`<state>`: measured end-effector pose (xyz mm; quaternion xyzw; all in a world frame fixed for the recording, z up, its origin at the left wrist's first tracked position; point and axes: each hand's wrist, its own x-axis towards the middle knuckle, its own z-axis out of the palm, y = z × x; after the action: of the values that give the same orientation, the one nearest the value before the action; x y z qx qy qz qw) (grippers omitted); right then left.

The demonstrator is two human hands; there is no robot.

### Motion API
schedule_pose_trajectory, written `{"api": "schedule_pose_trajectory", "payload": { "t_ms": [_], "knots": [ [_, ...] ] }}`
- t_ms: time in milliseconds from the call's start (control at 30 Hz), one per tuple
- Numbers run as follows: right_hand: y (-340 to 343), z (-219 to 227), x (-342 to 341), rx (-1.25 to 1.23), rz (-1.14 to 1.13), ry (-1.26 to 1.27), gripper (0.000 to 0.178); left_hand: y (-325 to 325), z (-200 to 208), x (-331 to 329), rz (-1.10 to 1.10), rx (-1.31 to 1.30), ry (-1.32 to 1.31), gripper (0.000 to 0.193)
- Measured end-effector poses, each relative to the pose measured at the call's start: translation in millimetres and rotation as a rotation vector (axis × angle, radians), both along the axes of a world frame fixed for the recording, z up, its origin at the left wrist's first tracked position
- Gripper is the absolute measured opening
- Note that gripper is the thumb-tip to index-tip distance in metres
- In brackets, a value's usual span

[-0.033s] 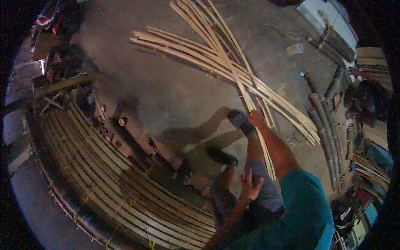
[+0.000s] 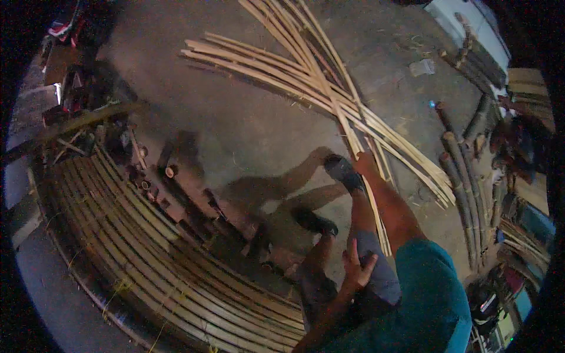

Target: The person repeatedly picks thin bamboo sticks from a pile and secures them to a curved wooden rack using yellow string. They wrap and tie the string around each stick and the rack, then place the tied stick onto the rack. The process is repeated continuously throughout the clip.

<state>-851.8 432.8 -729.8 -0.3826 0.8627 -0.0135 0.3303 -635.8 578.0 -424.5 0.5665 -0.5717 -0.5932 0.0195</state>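
My right hand (image 2: pixel 365 164) reaches down beside my right shoe (image 2: pixel 342 169) and is closed around a few long, pale split bamboo strips (image 2: pixel 379 228). Their near ends come back along my right leg, and their far ends run up the floor. Underneath, or crossing them, lies a second bundle of similar strips (image 2: pixel 412 154), slanting from upper left to lower right. My left hand (image 2: pixel 356 272) lies against my right knee with its fingers apart and nothing in it.
A slatted bamboo bench (image 2: pixel 147 259) fills the lower left, with cut bamboo pieces (image 2: pixel 170 171) beside it. Thick bamboo poles (image 2: pixel 462 191) lie at the right, near a white panel (image 2: pixel 471 29) and a pale scrap (image 2: pixel 422 67) on the concrete floor (image 2: pixel 235 117).
The view has shifted slightly. My left hand's fingers sit a little closer together on the knee; my right hand keeps its hold on the bamboo strips.
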Motion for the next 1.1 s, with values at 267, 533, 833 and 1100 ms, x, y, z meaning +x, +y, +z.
{"api": "schedule_pose_trajectory", "payload": {
  "t_ms": [267, 533, 833, 1100],
  "knots": [
    [-29, -209, -49, 0.056, -0.096, 0.130, 0.045, -38, -42, -30, 0.086, 0.199, -0.022, 0.088],
    [-26, -65, -51, -0.386, -0.192, -0.121, 0.025, -73, -32, -55, 0.043, 0.283, -0.114, 0.090],
    [-166, 394, -10, -0.917, -0.078, -0.295, 0.016, -108, 13, -10, 0.122, 0.206, -0.168, 0.063],
    [-298, 630, 149, -1.231, 0.165, -0.650, 0.018, -217, 250, 89, 0.592, -0.349, -0.238, 0.047]
  ]
}}
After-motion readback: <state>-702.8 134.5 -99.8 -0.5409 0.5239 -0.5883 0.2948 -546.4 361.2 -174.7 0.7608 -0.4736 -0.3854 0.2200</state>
